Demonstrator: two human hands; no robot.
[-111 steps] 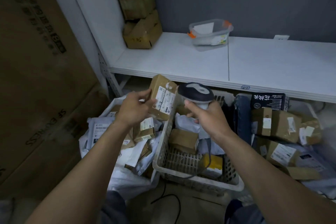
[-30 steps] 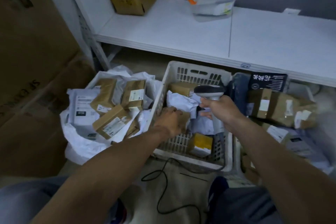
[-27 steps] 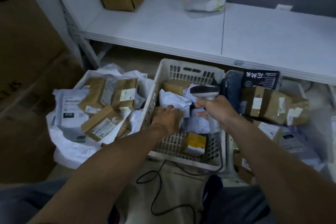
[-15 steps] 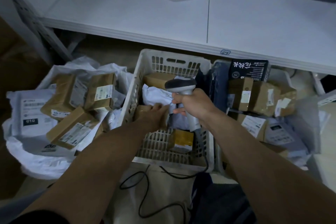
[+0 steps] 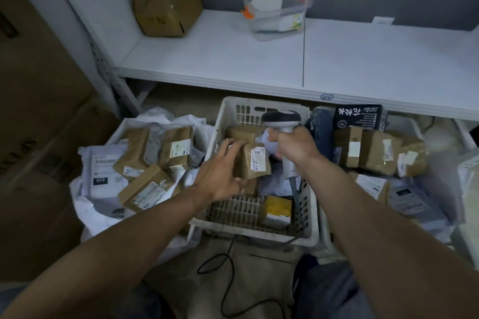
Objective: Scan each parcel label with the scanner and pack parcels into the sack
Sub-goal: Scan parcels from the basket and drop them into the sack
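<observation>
Brown parcel (image 5: 247, 167) was at frame centre, held just above the contents of the white basket (image 5: 214, 137), with its white label (image 5: 258, 160) facing up on the side nearest the scanner. Left hand (image 5: 220, 176) grasped it from the left, fingers curled over the top edge and thumb at the lower near edge. Scanner (image 5: 281, 118) was just right of the parcel, dark head up and grey handle pointing down. Right hand (image 5: 294, 141) was clenched around the handle. Couldn't tell whether the scan window faced the label. Cable (image 5: 225, 264) ran from the handle over the basket's near rim and looped on the floor at lower centre. Also in the basket: a second brown parcel (image 5: 243, 133) behind the held one, and a yellow box (image 5: 274, 211) in the near right corner. White sack (image 5: 93, 215) stood open left of the basket, against it, holding three brown boxes (image 5: 145, 190) and a white mailer (image 5: 103, 167). Right of the basket lay a pile of taped brown parcels (image 5: 373, 150) with a black box (image 5: 359, 116) at its back. White shelf (image 5: 337, 59) spanned the upper frame, carrying a clear container (image 5: 277, 13) with orange clips and stacked cardboard boxes (image 5: 166, 13) at upper left. Large carton (image 5: 33, 85) filled the left edge.
</observation>
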